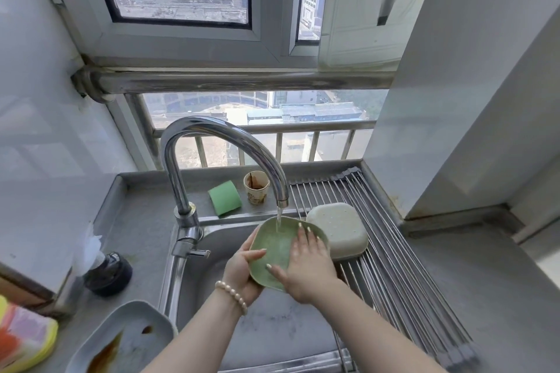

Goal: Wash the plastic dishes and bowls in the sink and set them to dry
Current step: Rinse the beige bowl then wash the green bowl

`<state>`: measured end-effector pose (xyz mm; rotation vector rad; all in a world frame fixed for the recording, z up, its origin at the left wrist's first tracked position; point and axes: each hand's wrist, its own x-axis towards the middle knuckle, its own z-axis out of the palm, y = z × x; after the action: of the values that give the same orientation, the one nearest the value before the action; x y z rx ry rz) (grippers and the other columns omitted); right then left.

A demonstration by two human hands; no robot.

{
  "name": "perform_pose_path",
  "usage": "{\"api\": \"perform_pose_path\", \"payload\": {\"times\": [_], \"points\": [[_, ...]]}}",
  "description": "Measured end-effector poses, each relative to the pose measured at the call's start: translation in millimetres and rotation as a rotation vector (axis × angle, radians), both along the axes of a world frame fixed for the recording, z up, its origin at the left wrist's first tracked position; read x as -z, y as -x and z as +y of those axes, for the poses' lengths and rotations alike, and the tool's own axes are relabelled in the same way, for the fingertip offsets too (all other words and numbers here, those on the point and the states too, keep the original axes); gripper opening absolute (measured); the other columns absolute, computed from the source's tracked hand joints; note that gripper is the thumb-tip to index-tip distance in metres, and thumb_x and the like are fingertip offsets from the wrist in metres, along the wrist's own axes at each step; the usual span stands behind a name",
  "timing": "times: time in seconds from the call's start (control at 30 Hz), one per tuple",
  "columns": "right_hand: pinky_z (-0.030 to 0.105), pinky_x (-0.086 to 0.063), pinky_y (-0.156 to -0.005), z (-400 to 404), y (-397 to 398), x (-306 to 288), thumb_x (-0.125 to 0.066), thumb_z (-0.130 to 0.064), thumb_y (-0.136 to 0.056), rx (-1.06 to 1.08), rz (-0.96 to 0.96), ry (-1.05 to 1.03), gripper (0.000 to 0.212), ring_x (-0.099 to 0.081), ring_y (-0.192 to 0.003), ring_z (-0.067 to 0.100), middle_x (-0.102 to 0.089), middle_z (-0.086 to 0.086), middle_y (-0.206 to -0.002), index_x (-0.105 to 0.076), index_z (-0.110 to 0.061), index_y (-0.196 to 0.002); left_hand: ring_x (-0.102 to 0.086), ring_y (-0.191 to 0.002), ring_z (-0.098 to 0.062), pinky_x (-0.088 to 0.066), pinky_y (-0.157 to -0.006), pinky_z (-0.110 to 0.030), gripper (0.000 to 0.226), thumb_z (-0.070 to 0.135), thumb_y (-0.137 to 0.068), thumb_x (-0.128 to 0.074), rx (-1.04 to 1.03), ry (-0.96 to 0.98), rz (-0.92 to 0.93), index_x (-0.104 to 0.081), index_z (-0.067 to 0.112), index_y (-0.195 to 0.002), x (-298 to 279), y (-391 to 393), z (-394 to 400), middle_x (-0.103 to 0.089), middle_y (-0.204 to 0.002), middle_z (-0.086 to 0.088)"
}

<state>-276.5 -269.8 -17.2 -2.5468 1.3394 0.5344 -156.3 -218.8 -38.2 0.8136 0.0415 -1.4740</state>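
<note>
Green dish (274, 244): up over the sink (212, 251), tilted, hollow side facing us, right under the tap.
Water: a thin stream drops from the faucet (224, 145) spout and lands on the dish's far inner edge.
Left hand (239, 269): cupping the dish from its left and near rim, fingers curled underneath, thumb hooked over the rim onto the inner face; a pearl bracelet (231, 297) sits on the wrist.
Right hand (306, 263): flat inside the dish, fingers straight and slightly spread, palm pressed on the right half, thumb stretched out low across the near part.
Pale bowl (341, 233): upside down on the drying rack (394, 251), just right of the green dish, beaded with droplets.
Drying rack: steel rods spanning the sink's right side, running from far to near.
Grey plate (121, 339): on the counter near left, with brown sauce smeared on it.
Green sponge (225, 197): curved, on the far ledge behind the sink.
Paper cup (256, 188): right beside the sponge, brown residue inside.
Dark round lid (107, 274): on the left counter, near the faucet base.
Yellow packet (24, 339): at the near left edge, partly cut off.
</note>
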Motion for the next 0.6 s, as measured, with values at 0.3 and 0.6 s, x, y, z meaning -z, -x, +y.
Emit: {"api": "perform_pose_path", "payload": {"times": [0.3,0.6], "points": [[0.039,0.015,-0.117,5.3,-36.9,0.7,-0.019,-0.043,-0.103,-0.255,-0.328,-0.215,0.064,0.018,-0.145,0.014,0.011,0.005,-0.16,0.008,-0.013,-0.152,-0.067,-0.092,-0.026,-0.054,-0.082,-0.041,0.025,0.011,-0.1,-0.039,-0.185,-0.009,-0.066,-0.062,0.009,-0.107,-3.1,-8.0,-7.7,-0.068,-0.103,-0.012],[0.03,0.002,-0.118,6.2,-11.6,-11.5,-0.006,-0.068,-0.085,-0.264,-0.322,-0.193,0.089,0.007,-0.147,0.016,0.004,0.004,-0.161,-0.004,-0.011,-0.153,-0.069,-0.089,-0.032,-0.058,-0.076,-0.041,0.031,0.004,-0.094,-0.05,-0.273,-0.038,-0.244,-0.064,0.012,-0.121,-11.7,-15.5,-12.4,-0.071,-0.105,-0.017]]}}
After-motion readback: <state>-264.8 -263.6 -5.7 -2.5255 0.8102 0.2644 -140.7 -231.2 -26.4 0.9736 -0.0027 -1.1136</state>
